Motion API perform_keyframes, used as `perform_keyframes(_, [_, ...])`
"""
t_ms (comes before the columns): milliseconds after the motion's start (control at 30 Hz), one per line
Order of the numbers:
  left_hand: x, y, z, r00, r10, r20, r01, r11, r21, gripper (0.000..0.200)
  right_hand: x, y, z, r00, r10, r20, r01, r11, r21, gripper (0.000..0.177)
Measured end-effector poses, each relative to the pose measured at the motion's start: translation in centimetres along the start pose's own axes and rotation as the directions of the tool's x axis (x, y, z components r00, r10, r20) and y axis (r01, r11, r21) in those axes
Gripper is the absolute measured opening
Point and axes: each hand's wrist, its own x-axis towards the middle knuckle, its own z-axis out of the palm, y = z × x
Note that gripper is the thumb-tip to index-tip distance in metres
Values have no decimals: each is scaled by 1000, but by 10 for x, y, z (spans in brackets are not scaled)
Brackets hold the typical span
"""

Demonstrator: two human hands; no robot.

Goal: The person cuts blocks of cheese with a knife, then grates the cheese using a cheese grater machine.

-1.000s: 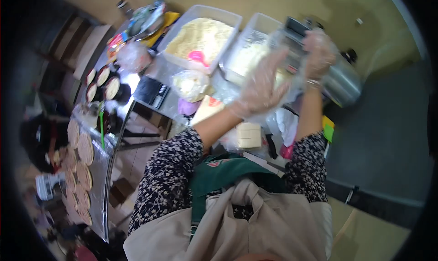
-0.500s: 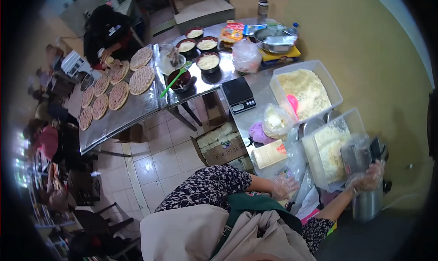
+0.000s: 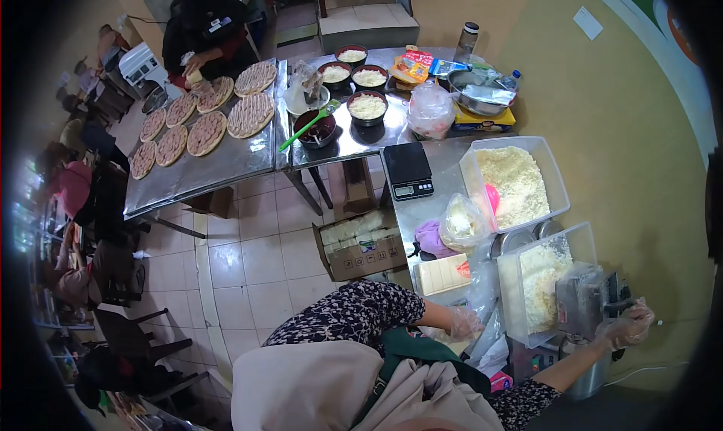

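Observation:
My right hand (image 3: 629, 325), in a clear plastic glove, is closed around the dark handle (image 3: 619, 306) of a grating machine with a metal housing (image 3: 581, 301). The housing leans over a clear plastic tub (image 3: 514, 310) of pale shreds that look like grated cheese (image 3: 544, 274). My left hand (image 3: 465, 323), gloved too, is low over clear plastic wrap at the table's near edge. A pale block shows partly beneath it; its fingers are too blurred to read. Just beyond lies a sectioned, cream-coloured block of cheese (image 3: 442, 274).
A second tub (image 3: 559, 176) holds grated cheese and a pink scoop (image 3: 492, 197). A black scale (image 3: 407, 171), tied bag (image 3: 461, 222) and filled bowls (image 3: 367, 109) share the tables. Across from me, a person (image 3: 207, 32) works over topped round bases (image 3: 205, 134).
The whole view has shifted. My right hand has moved outward to the right with the machine's handle, and the housing appears tilted differently. My left hand stays near the plastic wrap.

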Motion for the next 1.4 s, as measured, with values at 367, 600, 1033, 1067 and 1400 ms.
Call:
perform_keyframes(367, [86, -85, 156, 958, -102, -268, -2, 932, -362, 14, 73, 25, -17, 986, 159, 52, -157, 987, -40, 40])
perform_keyframes(600, [30, -52, 36, 984, -82, -156, 34, 957, -289, 30, 110, 65, -36, 978, 158, 137, -140, 982, -130, 42])
perform_keyframes(1033, [-33, 110, -246, 961, 34, -274, -129, 932, -338, 45, 175, 67, -27, 887, 346, 305, -371, 928, 26, 41])
perform_keyframes(1067, [-22, 119, -253, 900, 166, -402, -306, 898, -316, 41, 183, 93, -30, 891, 328, 312, -376, 920, 106, 41])
perform_keyframes(1400, [96, 149, -296, 834, 458, -306, -332, 861, 385, 39, 183, 118, -42, 690, 622, 371, -702, 700, 134, 27])
